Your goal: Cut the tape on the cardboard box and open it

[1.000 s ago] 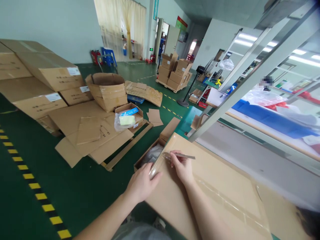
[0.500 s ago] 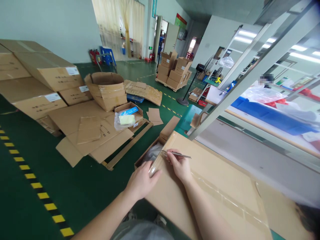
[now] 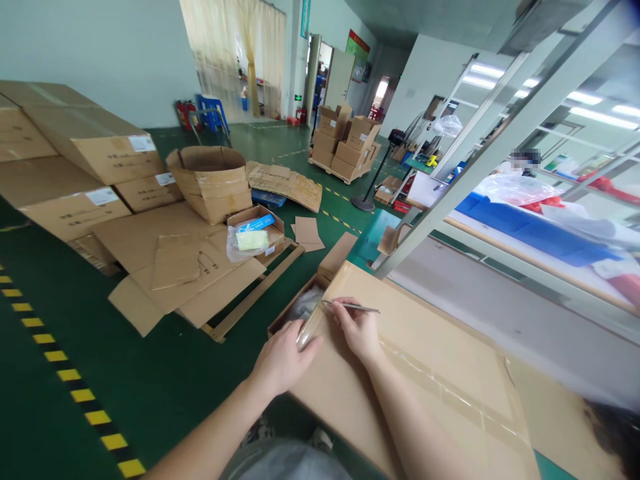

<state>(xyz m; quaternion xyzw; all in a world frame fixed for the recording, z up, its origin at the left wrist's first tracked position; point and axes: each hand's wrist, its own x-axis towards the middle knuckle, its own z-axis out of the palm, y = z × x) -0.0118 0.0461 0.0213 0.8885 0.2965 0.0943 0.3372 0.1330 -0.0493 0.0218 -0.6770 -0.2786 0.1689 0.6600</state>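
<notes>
A large closed cardboard box (image 3: 430, 360) lies in front of me, its centre seam sealed with clear tape (image 3: 450, 390). My left hand (image 3: 283, 360) presses on the box's near-left edge, fingers curled over the taped corner. My right hand (image 3: 357, 330) is closed around thin metal tweezers (image 3: 350, 307), whose tip rests at the tape near the box's left end. The two hands are close together at that end.
An open carton (image 3: 305, 300) with plastic bags stands on the floor just beyond the box. Flattened cardboard on a pallet (image 3: 185, 267), stacked sealed cartons (image 3: 75, 167) and an open box (image 3: 215, 177) lie to the left. A metal-framed workbench (image 3: 500, 280) runs along the right.
The tweezers' tip has slid a little along the tape towards the box's left end. My left hand stays on the corner; the view shifted slightly.
</notes>
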